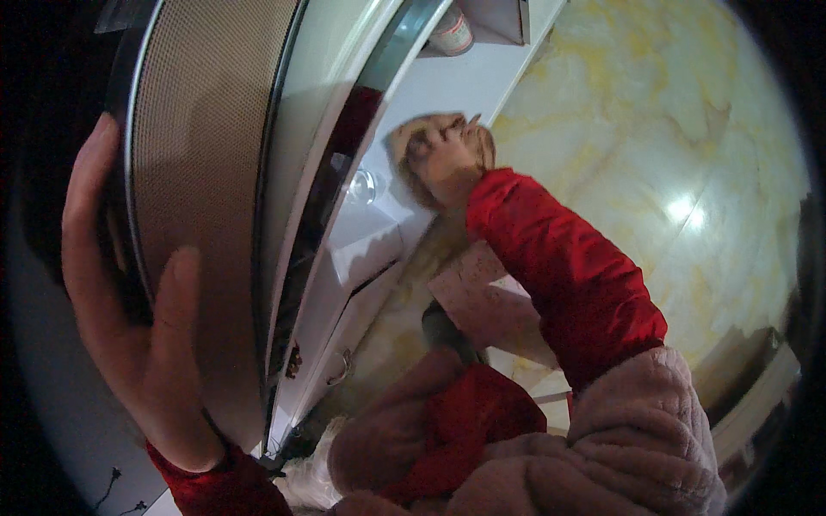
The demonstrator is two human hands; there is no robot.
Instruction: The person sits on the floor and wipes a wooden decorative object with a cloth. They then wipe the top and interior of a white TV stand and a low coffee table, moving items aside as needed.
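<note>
At the left, my left hand [139,348] grips the edge of a large panel with a tan mesh front [200,129]. The thumb lies on the mesh and the fingers reach round the dark, metal-trimmed edge. My right hand [448,161], blurred, presses on a brown patterned cloth [413,145] near the front edge of a white cabinet top [474,77]; I cannot tell how firmly its fingers hold the cloth. Near the cloth, a clear glass object [362,186] stands on the white surface. Red sleeves cover both forearms.
A labelled cylindrical container [453,33] stands farther along the cabinet top. Below is a cabinet front with a curved handle [341,367]. A pinkish box-like object [487,303] is near my body, above a yellow-veined, glossy floor [645,129]. Pale furniture [755,387] stands at the right.
</note>
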